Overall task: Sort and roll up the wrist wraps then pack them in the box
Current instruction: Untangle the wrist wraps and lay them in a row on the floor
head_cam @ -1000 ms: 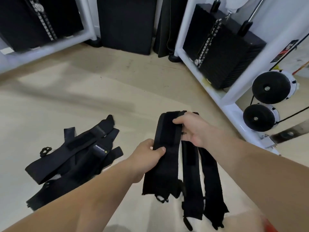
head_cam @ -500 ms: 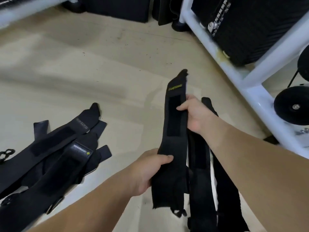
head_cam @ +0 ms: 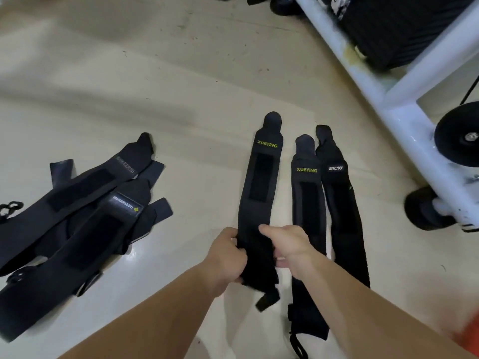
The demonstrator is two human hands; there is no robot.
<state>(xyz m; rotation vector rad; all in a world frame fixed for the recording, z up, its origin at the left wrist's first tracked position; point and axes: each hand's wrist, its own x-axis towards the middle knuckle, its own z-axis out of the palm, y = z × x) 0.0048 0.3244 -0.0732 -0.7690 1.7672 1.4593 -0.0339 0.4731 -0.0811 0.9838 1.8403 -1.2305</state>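
In the head view, a person is kneeling or bending over a pale floor (head_cam: 181, 99); I cannot tell which. The left hand (head_cam: 228, 255) is gripping the near end of the first wrap (head_cam: 261, 182), with its fingers curled around the left edge. The right hand (head_cam: 287, 247) is pinching the same wrap from the right side, with the thumb lying on top and the other fingers curled below the edge. This wrap is lying stretched out on the floor, pointing away from the person, and it is showing the yellow word XUEYING near its far end.

Just beside it on the right, a second wrap (head_cam: 307, 198) with the same word is lying parallel, and a third wrap (head_cam: 339, 203) with a white label is touching its right side. On the left, well apart from these three, a pile (head_cam: 77, 211) of more black wraps is lying crossed over one another.

At the upper right, a white frame (head_cam: 404, 110) is standing with a black wheel (head_cam: 458, 138) beside it.
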